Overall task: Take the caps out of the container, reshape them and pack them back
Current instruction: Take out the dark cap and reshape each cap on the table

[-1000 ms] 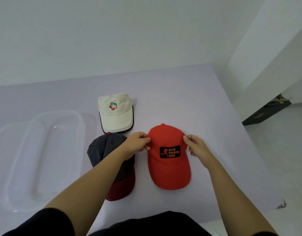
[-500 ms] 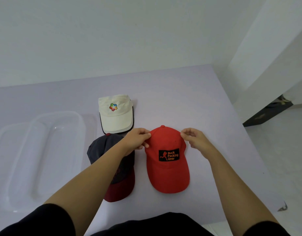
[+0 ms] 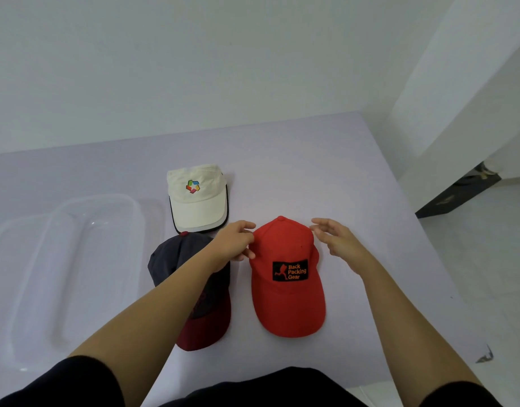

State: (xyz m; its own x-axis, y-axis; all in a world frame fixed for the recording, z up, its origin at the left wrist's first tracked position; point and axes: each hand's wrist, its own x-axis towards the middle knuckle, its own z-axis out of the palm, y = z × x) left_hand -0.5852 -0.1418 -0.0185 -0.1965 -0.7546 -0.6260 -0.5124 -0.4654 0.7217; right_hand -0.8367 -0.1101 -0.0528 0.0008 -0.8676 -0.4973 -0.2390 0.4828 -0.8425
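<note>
While left hand (image 3: 233, 245) pinches red cap (image 3: 286, 277), right hand (image 3: 338, 243) hovers open.

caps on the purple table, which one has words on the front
The red fabric cap, nearest the right hand: its black patch reads "Back Packing Gear". The cream cap shows only a multicoloured logo; the navy-and-maroon cap shows no readable text.

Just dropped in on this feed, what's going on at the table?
A person is shaping caps on a table. The left hand pinches the crown edge of the red cap, while the right hand hovers open at its other side, grip released. A white cap lies behind, and a dark cap with a maroon brim sits partly under the left forearm. The clear container on the left holds no caps, so nothing is packed back yet.
</note>
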